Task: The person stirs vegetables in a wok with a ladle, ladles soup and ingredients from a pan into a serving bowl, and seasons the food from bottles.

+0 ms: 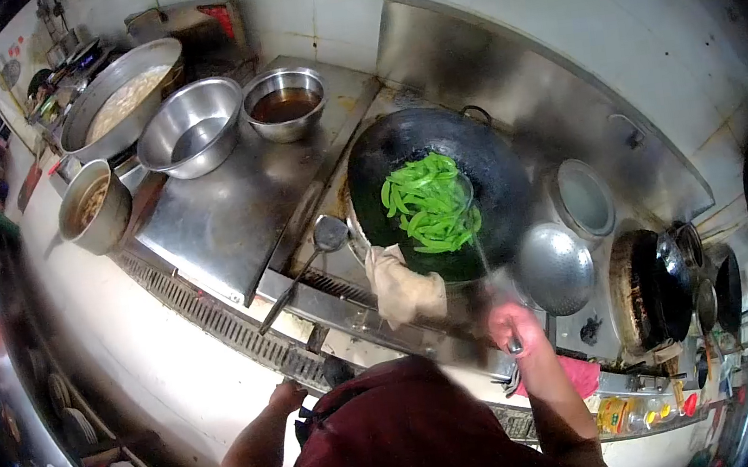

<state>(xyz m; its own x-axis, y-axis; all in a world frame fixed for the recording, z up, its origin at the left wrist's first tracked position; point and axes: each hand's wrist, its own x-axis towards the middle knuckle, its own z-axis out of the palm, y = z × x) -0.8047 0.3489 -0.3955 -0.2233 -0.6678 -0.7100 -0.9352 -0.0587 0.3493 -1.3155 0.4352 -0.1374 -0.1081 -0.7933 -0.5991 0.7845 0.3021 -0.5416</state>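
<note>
Pods (pixel 430 194), bright green, lie heaped in the bottom of the black wok (pixel 490 149), where a ladle (pixel 482 253) reaches in among them. The right hand (pixel 513 323) is closed around the ladle's handle, while the left hand (pixel 288 395) is beside the maroon clothing (pixel 400 445), its fingers too unclear to tell whether it holds anything. A beige cloth (pixel 406 290) lies at the wok's near rim.

Pea pods (pixel 429 201) lie in the wok (pixel 495 167), bowls (pixel 197 159) to its left, a strainer (pixel 554 269) to its right.

A steel basin (pixel 167 131) sits beside a bowl (pixel 290 131).
</note>
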